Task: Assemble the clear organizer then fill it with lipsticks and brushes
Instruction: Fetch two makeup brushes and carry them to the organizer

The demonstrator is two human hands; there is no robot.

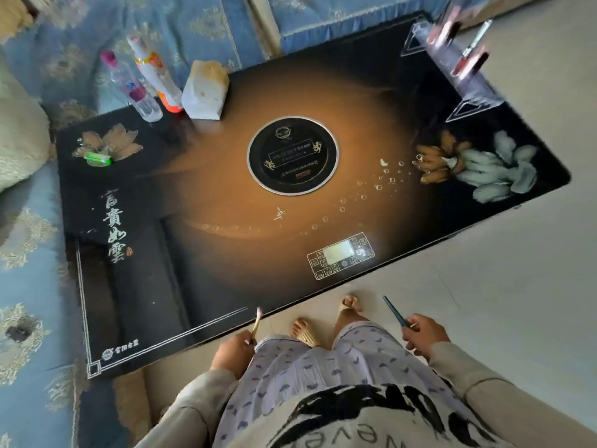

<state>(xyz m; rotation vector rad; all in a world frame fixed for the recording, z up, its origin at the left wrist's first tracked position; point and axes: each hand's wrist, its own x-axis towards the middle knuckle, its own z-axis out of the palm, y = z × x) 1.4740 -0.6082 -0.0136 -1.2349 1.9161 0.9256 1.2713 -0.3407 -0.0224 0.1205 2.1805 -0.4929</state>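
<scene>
The clear organizer [462, 69] stands on the far right corner of the black table [200, 253], blurred, with several lipsticks [470, 61] upright in it. My left hand [234, 352] hangs by my hip near the table's front edge and grips a thin brush with a pale handle and pink tip [256, 323]. My right hand [424, 336] is over the floor on my right side and pinches a dark teal brush [394, 312] that points up and left. Both hands are far from the organizer.
A round burner plate [292, 155] sits in the table's middle, a touch panel [340, 255] near the front edge. Two bottles [142, 88] and a pale bag [205, 92] stand at the back left, a green item [97, 159] beside them. A blue sofa surrounds the left side; tiled floor lies right.
</scene>
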